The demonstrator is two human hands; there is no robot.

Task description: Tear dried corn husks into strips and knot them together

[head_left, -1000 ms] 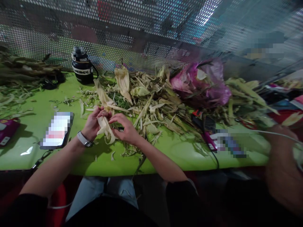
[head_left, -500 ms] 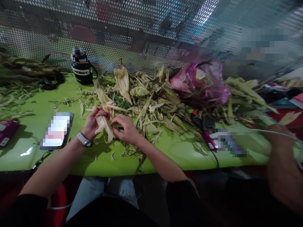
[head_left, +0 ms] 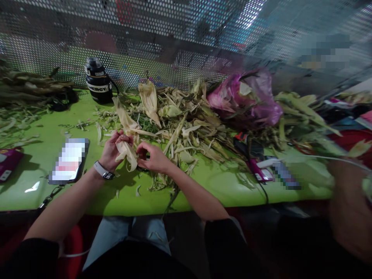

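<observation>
My left hand (head_left: 111,152) is closed on a pale corn husk (head_left: 129,155), whose loose strips hang and curl to the right of the fingers. More pale husk stretches up and away beyond that hand. Close to the strips, my right hand (head_left: 155,158) is curled, thumb and fingers brought together. A small dark patch shows between its fingers; what they grip, if anything, I cannot make out. Beyond both hands lies a heap of husks (head_left: 186,133), with an opened-out husk (head_left: 149,99) on top and some green shreds (head_left: 149,123) among them.
A phone (head_left: 69,161) lies left on the green table (head_left: 116,203). A black bottle (head_left: 98,83) stands behind, near a perforated metal screen (head_left: 128,50). A pink plastic bag (head_left: 247,100) rests at back right. Another phone (head_left: 286,176) and another person's arm (head_left: 347,201) are at right.
Both hands keep nearly the same place, with only a slight shift of the right fingers and the husk strips. The other person's arm at right is blurred and has moved slightly.
</observation>
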